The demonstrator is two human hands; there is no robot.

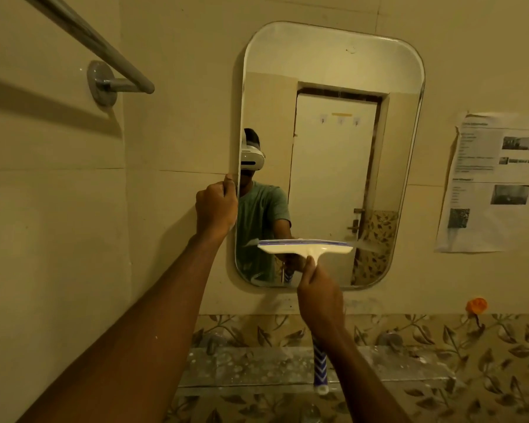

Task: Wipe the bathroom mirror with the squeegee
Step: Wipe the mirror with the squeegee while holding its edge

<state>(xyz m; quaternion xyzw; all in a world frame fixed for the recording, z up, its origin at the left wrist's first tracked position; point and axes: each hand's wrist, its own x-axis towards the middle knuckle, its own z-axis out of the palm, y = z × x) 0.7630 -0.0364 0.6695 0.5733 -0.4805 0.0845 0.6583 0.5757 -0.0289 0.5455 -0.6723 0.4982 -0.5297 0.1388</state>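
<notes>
A tall mirror (pixel 330 71) with rounded corners hangs on the beige wall ahead. My left hand (pixel 216 209) grips its left edge at mid height. My right hand (pixel 319 303) is closed around the handle of a white squeegee (pixel 306 248). The squeegee's blade lies level against the lower part of the glass. Its blue-and-white patterned handle end (pixel 320 366) sticks out below my wrist. The mirror reflects a person in a green shirt and a white door.
A chrome towel rail (pixel 104 53) juts from the wall at upper left. A printed paper sheet (pixel 492 181) is stuck to the wall right of the mirror. Below runs a leaf-patterned tile band (pixel 440 334) with a glass shelf (pixel 257 366) and an orange object (pixel 476 306).
</notes>
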